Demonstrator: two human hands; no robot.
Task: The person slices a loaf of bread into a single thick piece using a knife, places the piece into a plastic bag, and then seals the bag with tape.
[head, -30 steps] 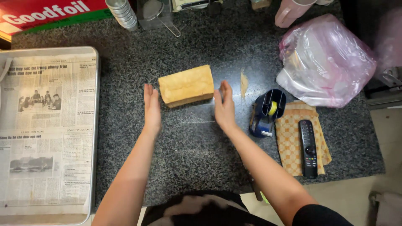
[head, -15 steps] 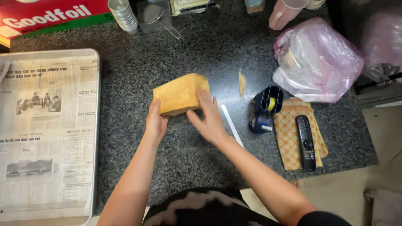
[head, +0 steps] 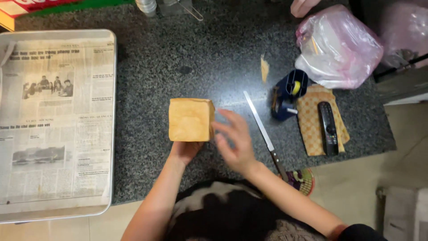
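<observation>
Golden-brown and square-faced, the block-shaped bread loaf (head: 191,119) stands on end at the middle of the speckled dark granite counter (head: 191,53). The left hand (head: 185,151) cups its near underside from below, fingers hidden behind the crust. The right hand (head: 234,142), blurred, hovers just right of the loaf with fingers spread, gripping nothing. A long silver bread knife (head: 263,133) lies slantwise just right of that hand. Farther right sit a dark blue tape dispenser (head: 287,94), a black remote control (head: 327,128) on a checked orange cloth (head: 312,118), and a pink plastic bag (head: 339,47) in the upper right. A newspaper-lined metal tray (head: 55,122) fills the left.
</observation>
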